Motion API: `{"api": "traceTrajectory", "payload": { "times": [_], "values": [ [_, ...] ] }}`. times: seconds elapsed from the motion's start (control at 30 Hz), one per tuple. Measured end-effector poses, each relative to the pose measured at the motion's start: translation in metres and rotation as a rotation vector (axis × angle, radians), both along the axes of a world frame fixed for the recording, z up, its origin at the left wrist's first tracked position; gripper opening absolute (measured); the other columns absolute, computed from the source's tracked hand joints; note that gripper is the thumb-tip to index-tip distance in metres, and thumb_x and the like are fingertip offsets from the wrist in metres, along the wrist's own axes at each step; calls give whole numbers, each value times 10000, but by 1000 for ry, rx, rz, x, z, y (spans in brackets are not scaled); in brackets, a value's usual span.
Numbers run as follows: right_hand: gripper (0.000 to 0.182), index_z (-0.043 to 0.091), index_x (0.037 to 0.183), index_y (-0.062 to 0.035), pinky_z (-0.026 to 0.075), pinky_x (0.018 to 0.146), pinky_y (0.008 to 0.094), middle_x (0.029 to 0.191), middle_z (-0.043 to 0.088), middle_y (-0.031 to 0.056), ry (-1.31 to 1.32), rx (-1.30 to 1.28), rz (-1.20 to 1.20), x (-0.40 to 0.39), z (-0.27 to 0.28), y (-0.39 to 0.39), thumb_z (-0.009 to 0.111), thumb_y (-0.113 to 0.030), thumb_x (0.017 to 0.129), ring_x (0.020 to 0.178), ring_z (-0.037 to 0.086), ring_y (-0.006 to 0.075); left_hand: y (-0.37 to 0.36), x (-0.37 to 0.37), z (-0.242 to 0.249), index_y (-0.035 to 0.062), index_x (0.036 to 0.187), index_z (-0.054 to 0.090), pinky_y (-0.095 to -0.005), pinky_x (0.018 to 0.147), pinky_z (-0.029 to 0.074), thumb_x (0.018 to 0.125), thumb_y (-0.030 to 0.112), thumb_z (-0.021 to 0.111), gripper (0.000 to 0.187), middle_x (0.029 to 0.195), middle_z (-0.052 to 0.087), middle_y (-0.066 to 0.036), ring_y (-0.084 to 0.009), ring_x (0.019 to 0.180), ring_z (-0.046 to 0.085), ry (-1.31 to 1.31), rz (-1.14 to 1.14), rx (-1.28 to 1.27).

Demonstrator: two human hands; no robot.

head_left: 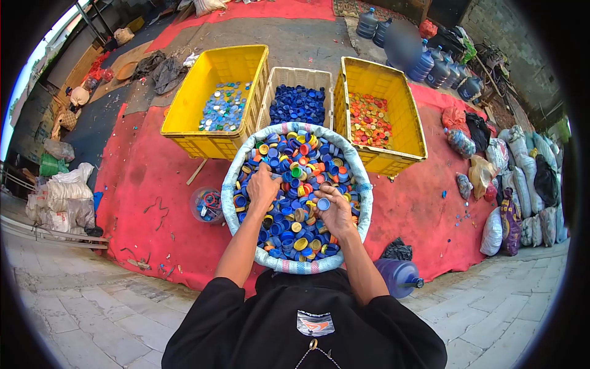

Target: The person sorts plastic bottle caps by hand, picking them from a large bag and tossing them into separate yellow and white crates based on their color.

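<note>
A round sack with a rolled light-blue rim (230, 190) stands against my body, full of mixed plastic bottle caps (286, 212) in blue, orange, yellow, red and green. My left hand (263, 186) is down among the caps on the left side, its fingers curled; whatever they grip is hidden. On the right side, my right hand (337, 214) is turned partly palm up above the pile. A blue bottle cap (323, 204) lies in its fingers near the thumb.
Beyond the sack stand a yellow crate (175, 123) of pale and green caps, a whitish crate (301, 77) of dark-blue caps and a yellow crate (405, 117) of orange-red caps. A clear tub (208, 205) is at left, a water jug (396, 277) at right.
</note>
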State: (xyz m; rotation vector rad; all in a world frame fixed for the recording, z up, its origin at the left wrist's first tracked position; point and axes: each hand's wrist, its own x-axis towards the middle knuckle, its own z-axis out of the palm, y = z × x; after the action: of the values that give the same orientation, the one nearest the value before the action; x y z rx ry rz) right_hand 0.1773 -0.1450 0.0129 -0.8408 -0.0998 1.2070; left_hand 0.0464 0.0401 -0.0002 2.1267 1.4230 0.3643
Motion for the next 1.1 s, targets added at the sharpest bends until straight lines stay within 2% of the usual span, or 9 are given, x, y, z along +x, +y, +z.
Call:
{"api": "traceTrajectory", "payload": {
  "times": [0.2,0.33,0.37,0.47,0.5,0.6,0.87,1.0,1.1],
  "values": [
    [273,555,1086,-72,454,736,332,970,632,24,-349,-264,57,5,-1,26,644,-170,847,866,618,164,-1,-1,0,45,1086,568,-440,795,511,722,253,799,478,1024,713,-117,-324,929,673,-91,81,-84],
    [216,629,1003,-16,487,719,373,901,664,90,-1242,-371,-16,22,-16,56,655,-145,832,766,636,251,-6,-9,-5,40,1107,590,-343,722,504,750,226,782,446,981,691,-87,-228,826,658,-354,106,-177],
    [202,654,989,-26,490,776,420,928,647,157,-1282,-395,11,25,-15,62,655,-136,819,818,630,327,-8,-12,-7,43,1115,595,-324,681,503,766,221,773,430,970,679,-74,-202,780,649,-452,109,-200],
    [208,660,1003,-63,483,807,451,940,624,179,-1584,-424,81,38,-17,79,661,-129,805,893,610,365,-19,-26,19,56,1131,604,-257,552,439,841,198,708,339,912,609,-19,-116,670,562,-866,218,-801],
    [222,666,1008,-82,475,829,459,946,607,197,-1632,-433,119,40,-17,85,668,-122,790,936,592,372,-26,-32,29,59,1119,607,-211,488,350,888,208,667,281,857,579,28,-69,604,463,-1061,278,-981],
    [231,679,1000,-68,473,829,457,930,611,212,-1749,-358,110,46,-29,98,676,-129,777,914,590,379,-33,-52,18,60,1118,592,-252,520,397,934,263,545,278,892,609,-18,-114,630,517,-1366,332,-1265],
    [174,708,900,-44,481,810,448,918,624,217,-1775,-278,202,52,-41,115,685,-81,731,890,599,374,-68,-75,11,-14,1077,580,-320,657,511,939,246,518,300,1042,630,-144,-205,788,603,-1496,324,-1396],
    [111,679,851,-18,487,776,419,894,639,183,-1628,-287,40,48,-30,107,665,-111,793,889,608,327,-81,-76,19,-28,1118,566,-359,787,522,877,120,529,284,1100,614,-162,-244,906,609,-1575,366,-1386],
    [149,640,907,-25,493,712,350,911,648,131,-896,-249,155,47,-10,90,664,-164,860,825,623,227,-81,-78,27,-44,1171,538,-391,933,490,748,-54,501,425,1173,578,-191,-290,1042,584,-1707,354,-1437]
  ]
}}
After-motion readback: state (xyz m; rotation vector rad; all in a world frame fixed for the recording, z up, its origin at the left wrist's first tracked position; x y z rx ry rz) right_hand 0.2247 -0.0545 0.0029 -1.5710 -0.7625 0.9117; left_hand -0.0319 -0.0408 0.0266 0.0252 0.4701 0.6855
